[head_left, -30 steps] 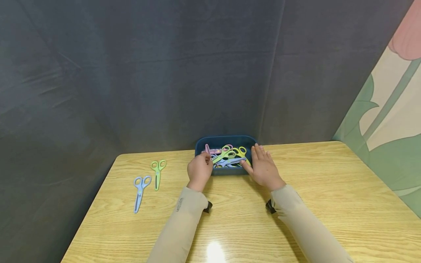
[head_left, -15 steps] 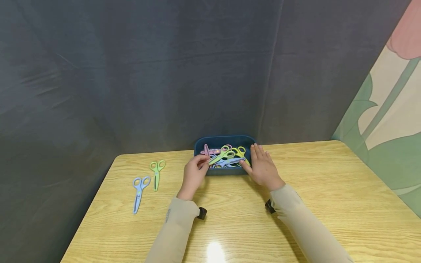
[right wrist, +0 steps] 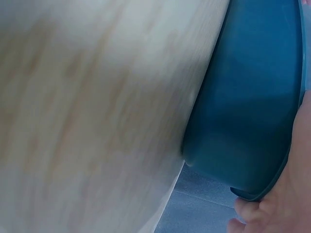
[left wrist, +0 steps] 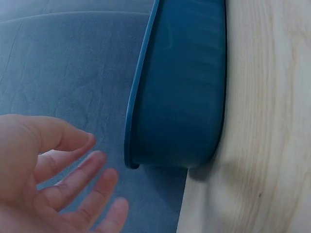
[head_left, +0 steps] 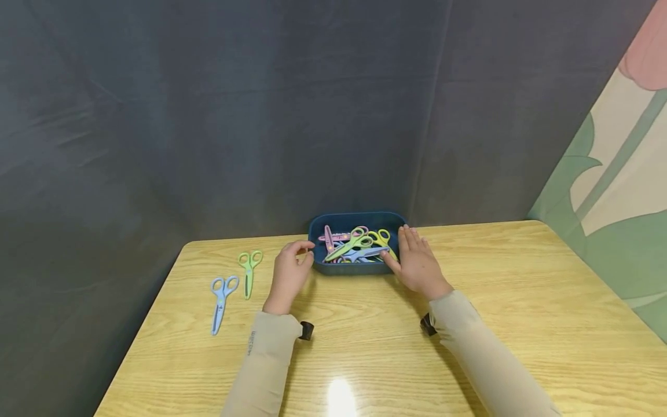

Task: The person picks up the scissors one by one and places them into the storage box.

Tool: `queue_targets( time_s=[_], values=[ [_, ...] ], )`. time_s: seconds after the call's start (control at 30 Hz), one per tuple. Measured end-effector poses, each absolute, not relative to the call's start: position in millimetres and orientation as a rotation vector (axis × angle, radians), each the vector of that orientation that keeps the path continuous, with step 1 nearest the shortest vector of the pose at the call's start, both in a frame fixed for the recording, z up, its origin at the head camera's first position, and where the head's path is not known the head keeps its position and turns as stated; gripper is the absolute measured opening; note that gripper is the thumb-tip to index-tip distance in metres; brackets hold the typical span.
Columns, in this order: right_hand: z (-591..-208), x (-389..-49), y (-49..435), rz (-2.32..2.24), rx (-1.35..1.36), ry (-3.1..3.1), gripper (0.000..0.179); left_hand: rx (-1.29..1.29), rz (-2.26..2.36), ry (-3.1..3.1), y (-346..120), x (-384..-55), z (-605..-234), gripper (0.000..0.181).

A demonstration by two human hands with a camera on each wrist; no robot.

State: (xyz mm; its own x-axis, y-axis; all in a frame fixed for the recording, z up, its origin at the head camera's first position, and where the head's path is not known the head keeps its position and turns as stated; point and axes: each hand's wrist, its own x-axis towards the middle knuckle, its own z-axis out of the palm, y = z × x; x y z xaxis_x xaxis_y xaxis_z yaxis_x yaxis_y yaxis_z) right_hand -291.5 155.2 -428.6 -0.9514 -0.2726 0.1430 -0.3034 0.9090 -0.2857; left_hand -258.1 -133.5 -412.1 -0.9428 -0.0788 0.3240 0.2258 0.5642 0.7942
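Observation:
A dark blue bin (head_left: 359,269) stands at the table's far edge, filled with several pairs of scissors. On top lie green scissors (head_left: 346,246), light blue scissors (head_left: 367,253) and pink scissors (head_left: 329,238); yellow scissors (head_left: 382,237) sit at the right end. My left hand (head_left: 290,271) is just left of the bin, its fingers loosely bent with nothing between them. In the left wrist view the bin's outer wall (left wrist: 180,92) is apart from those fingers. My right hand (head_left: 419,263) rests on the bin's right rim, fingers straight, thumb reaching over the inside.
Two more pairs of scissors lie on the left of the wooden table (head_left: 375,347): a green pair (head_left: 249,273) and a light blue pair (head_left: 221,302). A dark curtain (head_left: 292,116) hangs behind the table. A painted flower panel (head_left: 620,191) stands at right.
My left hand has let go of the pink scissors and drawn back leftward out of the bin. The pink scissors now lie open on the pile. My right hand has stayed in place.

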Motion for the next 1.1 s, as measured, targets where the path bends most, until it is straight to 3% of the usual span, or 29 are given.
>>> queue_targets(
  time_s=[0.4,1.1],
  values=[
    [-429,-290,158,0.484,0.453,-2.977,0.085,0.168,-0.799,-2.703,-145,-247,-403,0.038],
    [-427,-290,159,0.479,0.446,-2.99,0.086,0.449,-0.981,-2.84,-189,-246,-415,0.052]
  ],
)
